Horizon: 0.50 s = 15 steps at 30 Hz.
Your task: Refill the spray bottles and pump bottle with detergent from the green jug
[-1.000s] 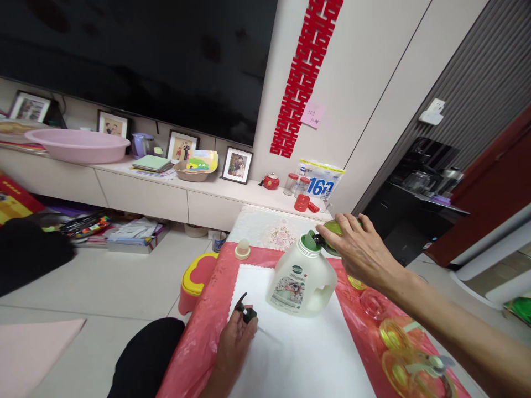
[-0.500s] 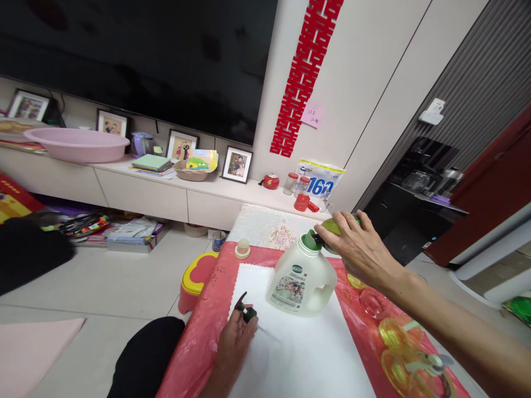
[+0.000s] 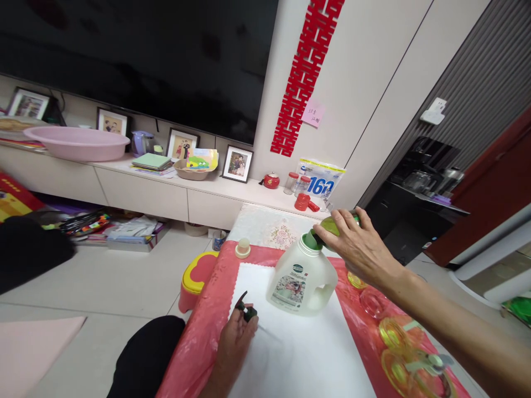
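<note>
My right hand [image 3: 357, 237] is wrapped round a green bottle [image 3: 329, 225], tipped so that its neck meets the green mouth of a pale laundry detergent jug [image 3: 305, 279]. The jug stands upright on a white mat [image 3: 298, 354]. Any liquid passing between them is hidden. Lower down, my left hand [image 3: 236, 331] closes on a dark pump head [image 3: 249, 313], whose thin clear tube points right over the mat. A cream cap [image 3: 243, 249] rests at the table's far left corner, apart from both hands.
Red plastic sheeting [image 3: 191, 342] covers the table. Yellow and clear glass-like dishes [image 3: 392, 331] lie along its right side. A yellow and red stool [image 3: 199, 273] stands at the left. Beyond is a low cabinet [image 3: 145, 193] holding a pink basin [image 3: 78, 145], picture frames and jars.
The right hand and green bottle have tilted very slightly at the jug's mouth. The left hand, pump head and jug stay where they were.
</note>
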Motion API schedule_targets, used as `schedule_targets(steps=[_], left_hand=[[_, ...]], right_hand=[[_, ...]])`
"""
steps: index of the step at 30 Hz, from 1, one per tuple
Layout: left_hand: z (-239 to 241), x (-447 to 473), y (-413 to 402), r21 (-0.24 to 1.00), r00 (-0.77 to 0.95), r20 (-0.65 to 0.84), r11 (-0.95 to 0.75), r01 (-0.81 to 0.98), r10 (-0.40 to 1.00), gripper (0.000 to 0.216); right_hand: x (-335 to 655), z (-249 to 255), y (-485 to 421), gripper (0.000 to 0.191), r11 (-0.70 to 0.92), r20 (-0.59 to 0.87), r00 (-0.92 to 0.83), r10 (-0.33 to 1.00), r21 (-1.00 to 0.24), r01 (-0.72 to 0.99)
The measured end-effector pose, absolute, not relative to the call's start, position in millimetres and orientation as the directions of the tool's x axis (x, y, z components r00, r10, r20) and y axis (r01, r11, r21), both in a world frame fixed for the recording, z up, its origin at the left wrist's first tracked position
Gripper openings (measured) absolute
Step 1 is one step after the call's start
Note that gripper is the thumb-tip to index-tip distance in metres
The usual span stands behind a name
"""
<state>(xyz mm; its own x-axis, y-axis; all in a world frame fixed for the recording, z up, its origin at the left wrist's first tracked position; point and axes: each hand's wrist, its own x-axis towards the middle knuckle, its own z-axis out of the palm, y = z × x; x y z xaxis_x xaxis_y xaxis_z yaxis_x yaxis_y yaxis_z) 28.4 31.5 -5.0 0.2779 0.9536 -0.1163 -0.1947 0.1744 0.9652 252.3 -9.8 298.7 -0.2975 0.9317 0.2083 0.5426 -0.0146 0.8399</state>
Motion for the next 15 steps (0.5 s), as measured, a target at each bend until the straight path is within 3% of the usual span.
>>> schedule_targets(steps=[15], left_hand=[[-8.6,27.4,32.8,0.963,0.289,-0.121,0.183,-0.198,0.950,0.056]], right_hand=[[246.6,302.6,-8.3,0.041,-0.019,0.223,-0.327,0.919,0.850,0.526]])
